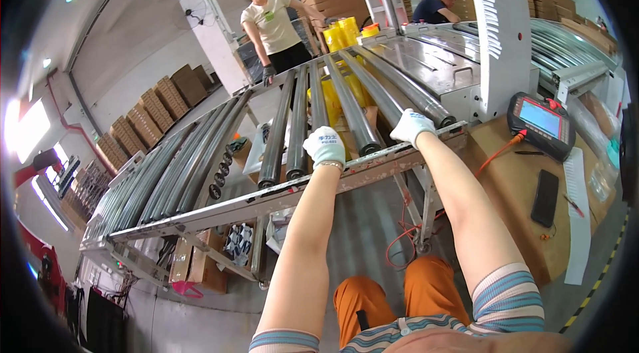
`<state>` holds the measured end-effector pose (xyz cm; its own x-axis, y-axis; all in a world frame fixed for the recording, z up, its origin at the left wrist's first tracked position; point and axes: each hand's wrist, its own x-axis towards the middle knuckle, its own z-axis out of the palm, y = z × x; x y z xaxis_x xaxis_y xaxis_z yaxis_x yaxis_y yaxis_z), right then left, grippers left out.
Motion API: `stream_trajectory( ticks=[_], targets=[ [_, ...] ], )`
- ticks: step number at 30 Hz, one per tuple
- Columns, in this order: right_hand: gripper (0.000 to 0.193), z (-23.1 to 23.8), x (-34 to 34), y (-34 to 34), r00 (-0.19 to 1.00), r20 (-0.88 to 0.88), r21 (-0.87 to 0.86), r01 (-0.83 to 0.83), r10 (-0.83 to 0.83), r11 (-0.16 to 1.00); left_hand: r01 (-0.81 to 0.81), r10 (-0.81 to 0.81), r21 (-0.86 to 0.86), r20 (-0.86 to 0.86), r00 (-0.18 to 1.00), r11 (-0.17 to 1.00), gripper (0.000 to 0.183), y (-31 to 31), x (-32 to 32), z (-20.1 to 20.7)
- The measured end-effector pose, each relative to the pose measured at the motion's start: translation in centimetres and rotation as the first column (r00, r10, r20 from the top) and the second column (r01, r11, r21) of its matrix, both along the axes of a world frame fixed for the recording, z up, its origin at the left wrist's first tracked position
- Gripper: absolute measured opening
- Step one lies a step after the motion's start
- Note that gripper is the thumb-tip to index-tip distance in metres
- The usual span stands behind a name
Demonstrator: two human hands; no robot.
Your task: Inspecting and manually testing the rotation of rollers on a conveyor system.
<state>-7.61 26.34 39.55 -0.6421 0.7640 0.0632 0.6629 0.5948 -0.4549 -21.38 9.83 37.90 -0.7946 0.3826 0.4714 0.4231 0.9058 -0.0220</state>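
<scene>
My left hand (325,146), in a white glove, is closed over the near end of a grey metal roller (318,94). My right hand (411,127), gloved the same way, curls round the near end of another roller (378,88) further right. The undersides of both hands are hidden, so how the fingers wrap cannot be seen. Between my hands one roller (357,125) lies in the conveyor frame. Its worn pale side rail (293,192) runs just below my wrists. Yellow parts (356,90) show through the gaps between the rollers.
Across the conveyor stands a person (276,26) with a dark-gloved hand at the far rail. Rolls of yellow tape (343,33) sit beyond the rollers. On the right, a brown table (496,203) holds a handheld controller (542,123) and a black phone (545,198). An orange cable (496,156) hangs nearby.
</scene>
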Motion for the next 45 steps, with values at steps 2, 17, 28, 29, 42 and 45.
stream_trajectory(
  ticks=[2,17,28,29,42,45],
  targets=[
    [0.060,0.1,0.0,0.0,1.000,0.007,-0.018,-0.018,0.018,1.000,-0.055,0.049,0.059,0.092,0.995,0.997,0.029,-0.2,0.0,-0.2],
    [0.049,0.6,0.4,-0.1,1.000,-0.006,-0.066,-0.029,0.029,0.997,-0.134,0.108,0.054,0.342,0.934,0.990,0.069,-0.5,0.3,0.1],
    [0.048,0.4,0.0,0.0,1.000,0.004,-0.048,-0.012,0.012,0.999,-0.132,0.111,0.029,0.378,0.919,0.991,0.077,-0.5,0.4,0.5],
    [0.048,0.4,0.0,0.1,1.000,0.010,-0.049,-0.014,0.014,0.999,-0.130,0.108,0.032,0.377,0.920,0.991,0.077,-0.5,0.3,0.5],
    [0.044,0.2,-0.1,0.2,1.000,-0.006,-0.043,-0.022,0.022,0.999,0.095,-0.089,-0.121,0.049,0.995,0.988,0.048,-0.1,-0.2,0.4],
    [0.043,0.2,0.2,0.0,0.999,0.011,-0.055,-0.037,0.038,0.998,0.159,-0.150,-0.195,0.063,0.987,0.968,0.050,-0.1,0.1,0.5]
  ],
)
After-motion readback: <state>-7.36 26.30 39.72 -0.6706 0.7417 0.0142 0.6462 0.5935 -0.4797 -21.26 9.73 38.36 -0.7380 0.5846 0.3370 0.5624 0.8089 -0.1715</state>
